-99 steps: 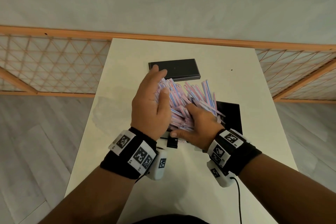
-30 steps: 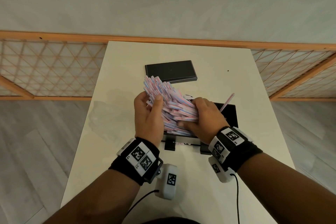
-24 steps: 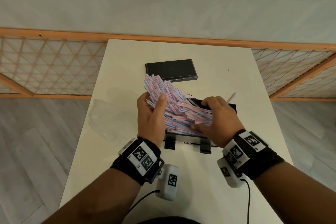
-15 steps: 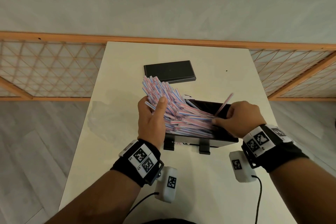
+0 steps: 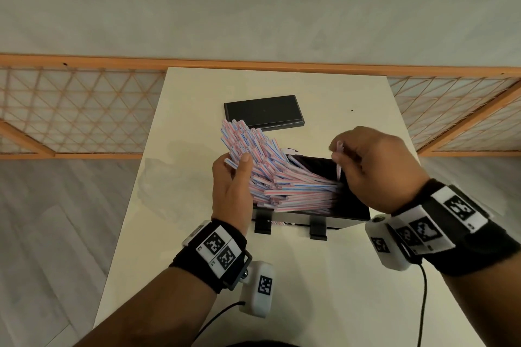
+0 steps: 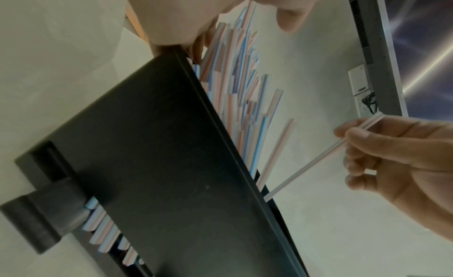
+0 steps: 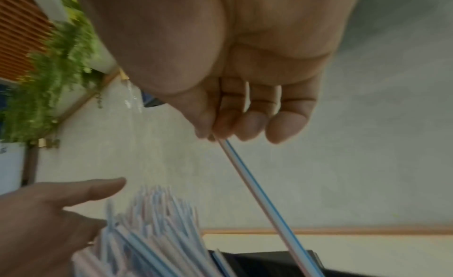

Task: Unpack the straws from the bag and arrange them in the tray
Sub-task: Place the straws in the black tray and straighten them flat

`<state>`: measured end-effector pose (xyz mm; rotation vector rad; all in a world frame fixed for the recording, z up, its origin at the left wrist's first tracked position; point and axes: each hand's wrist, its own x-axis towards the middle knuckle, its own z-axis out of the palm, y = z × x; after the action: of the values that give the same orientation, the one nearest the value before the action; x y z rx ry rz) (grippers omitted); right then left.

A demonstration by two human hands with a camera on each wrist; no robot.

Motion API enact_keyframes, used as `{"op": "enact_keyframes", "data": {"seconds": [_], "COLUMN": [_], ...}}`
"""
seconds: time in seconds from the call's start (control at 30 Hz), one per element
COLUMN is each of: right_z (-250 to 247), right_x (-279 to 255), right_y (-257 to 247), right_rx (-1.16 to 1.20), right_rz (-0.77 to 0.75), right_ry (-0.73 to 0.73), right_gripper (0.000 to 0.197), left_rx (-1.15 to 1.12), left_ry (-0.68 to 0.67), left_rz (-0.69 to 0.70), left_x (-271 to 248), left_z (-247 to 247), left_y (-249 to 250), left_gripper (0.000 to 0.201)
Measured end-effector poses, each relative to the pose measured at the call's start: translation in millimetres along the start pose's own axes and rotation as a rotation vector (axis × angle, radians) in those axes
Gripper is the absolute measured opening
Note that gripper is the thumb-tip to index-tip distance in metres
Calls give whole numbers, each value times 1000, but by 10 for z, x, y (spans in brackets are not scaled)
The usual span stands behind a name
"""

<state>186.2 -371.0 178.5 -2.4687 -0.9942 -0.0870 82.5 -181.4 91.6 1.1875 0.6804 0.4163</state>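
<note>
A thick fan of pink-and-blue striped straws leans from the black tray up to the left. Their lower ends lie inside the tray. My left hand holds the fan's raised ends at the tray's left side, thumb on top and fingers underneath. My right hand hovers over the tray's right half and pinches a single straw between thumb and fingertips. The right wrist view shows that single straw slanting down into the tray. The left wrist view shows the tray's underside and straws poking past its rim.
A flat black lid lies on the white table behind the tray. An orange lattice railing runs behind the table and along both sides. Two black clips stick out from the tray's near wall.
My right hand has let go of the bundle, moved right and up, and picked out one straw. The left hand stays on the fan, which now leans into the tray.
</note>
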Motion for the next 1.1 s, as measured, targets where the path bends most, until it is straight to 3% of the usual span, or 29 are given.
{"op": "enact_keyframes", "data": {"seconds": [0.07, 0.17, 0.23, 0.37, 0.47, 0.5, 0.6, 0.67, 0.97, 1.1], "right_z": [76, 310, 453, 728, 958, 982, 946, 951, 1024, 1016], "right_x": [-5, -85, -148, -150, -93, -63, 6, -8, -32, -32], "right_y": [-83, -47, 95, 292, 317, 301, 220, 183, 133, 75], "right_rx": [42, 152, 133, 130, 187, 150, 11, -9, 41, 167], "right_rz": [13, 139, 246, 398, 375, 366, 395, 422, 465, 490], "right_ry": [-153, -424, -490, -615, -601, -595, -608, -607, -537, -492], "right_gripper": [20, 59, 76, 89, 101, 102, 99, 108, 109, 106], "left_rx": [-12, -27, -35, -38, -7, -10, -64, -126, -135, -62], "left_ry": [5, -11, -14, -82, -200, -204, -129, -100, -212, -221], "left_rz": [1, 14, 21, -37, -104, -112, -141, -146, -156, -90], "left_x": [14, 36, 46, 39, 24, 37, 118, 169, 342, 358], "left_z": [2, 0, -8, -47, -36, -40, -57, -52, 26, 40], "left_y": [-6, -8, 0, -30, -40, -34, 15, 56, 188, 200], "left_gripper": [55, 57, 61, 67, 39, 38, 72, 87, 73, 51]}}
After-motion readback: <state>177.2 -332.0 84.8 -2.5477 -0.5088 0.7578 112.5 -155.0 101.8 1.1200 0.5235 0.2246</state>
